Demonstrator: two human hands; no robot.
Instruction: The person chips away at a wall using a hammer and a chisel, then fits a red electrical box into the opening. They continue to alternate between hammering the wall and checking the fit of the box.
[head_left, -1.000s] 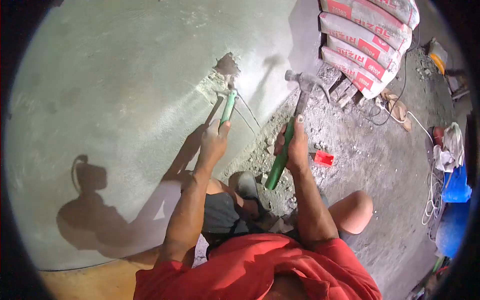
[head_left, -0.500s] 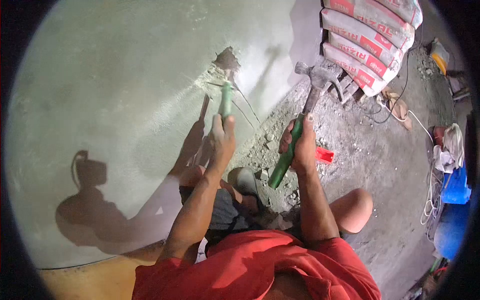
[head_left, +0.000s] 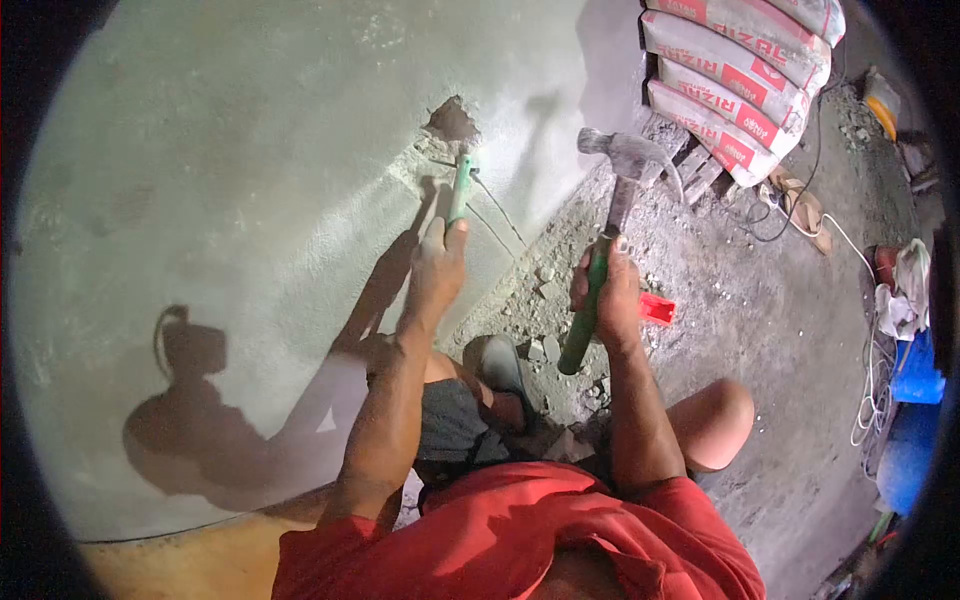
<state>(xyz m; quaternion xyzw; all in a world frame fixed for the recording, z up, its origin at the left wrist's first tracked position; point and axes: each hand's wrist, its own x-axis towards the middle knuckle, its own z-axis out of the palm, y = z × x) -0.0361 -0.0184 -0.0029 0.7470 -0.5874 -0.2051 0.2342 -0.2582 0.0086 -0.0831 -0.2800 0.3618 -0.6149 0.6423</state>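
Note:
My left hand (head_left: 438, 262) is wrapped round a green-handled tool (head_left: 461, 187), its far end close below a rough hole (head_left: 453, 122) in the grey wall (head_left: 250, 130). Whether the tool's tip touches the wall is hard to tell. My right hand (head_left: 612, 290) grips the green handle of a claw hammer (head_left: 622, 180), whose metal head points up, to the right of the tool and apart from it. Cracks or marked lines run down the wall beside the tool.
Stacked cement bags (head_left: 730, 90) stand at the upper right. Rubble (head_left: 545, 290) lies along the wall's foot, with a red plastic box (head_left: 656, 309) on the floor. Cables (head_left: 862, 400), a pale cloth (head_left: 908, 285) and a blue container (head_left: 917, 370) are at the right.
The hammer head has shifted slightly left and its handle is more upright. The green-handled tool now leans more to the right. The camera view has moved a little.

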